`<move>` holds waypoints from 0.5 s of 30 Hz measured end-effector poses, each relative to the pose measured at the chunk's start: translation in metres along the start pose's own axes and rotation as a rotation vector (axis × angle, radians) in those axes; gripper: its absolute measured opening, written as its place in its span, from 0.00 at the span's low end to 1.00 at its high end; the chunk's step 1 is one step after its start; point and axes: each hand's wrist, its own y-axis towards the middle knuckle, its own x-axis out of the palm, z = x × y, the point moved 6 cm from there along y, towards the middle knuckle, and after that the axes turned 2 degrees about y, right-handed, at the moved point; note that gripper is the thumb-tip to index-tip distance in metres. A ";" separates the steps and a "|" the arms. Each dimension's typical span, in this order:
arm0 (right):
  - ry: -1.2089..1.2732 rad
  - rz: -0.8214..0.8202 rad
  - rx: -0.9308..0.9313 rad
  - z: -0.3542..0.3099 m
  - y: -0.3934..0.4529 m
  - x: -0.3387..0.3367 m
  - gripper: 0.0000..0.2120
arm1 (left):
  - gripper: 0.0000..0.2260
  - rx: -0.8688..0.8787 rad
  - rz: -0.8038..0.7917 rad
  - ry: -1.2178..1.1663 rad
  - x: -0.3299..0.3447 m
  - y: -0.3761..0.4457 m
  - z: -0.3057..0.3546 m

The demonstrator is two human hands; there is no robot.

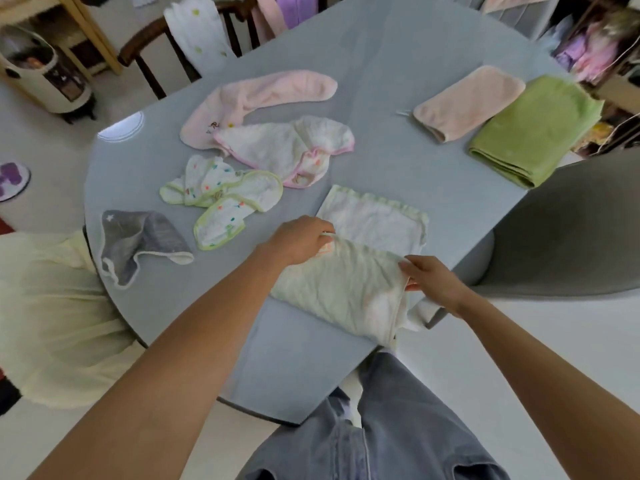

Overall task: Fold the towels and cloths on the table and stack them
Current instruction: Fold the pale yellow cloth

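We pinch the pale green cloth (346,289) at the table's (398,64) near edge: left hand (299,239) grips its far-left corner, right hand (431,277) its right edge.

Bare bench (398,64) lies open down the middle; loose cloths (242,168) crowd the left, folded green towel (533,133) far right.

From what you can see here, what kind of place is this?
Probably a home dining room: a grey oval table with wooden chairs around it, baby cloths and a folded green towel spread out, and more laundry draped on the chairs.
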 end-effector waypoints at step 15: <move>-0.373 0.324 -0.136 -0.005 0.111 -0.099 0.07 | 0.09 -0.255 0.135 0.183 -0.006 0.142 0.011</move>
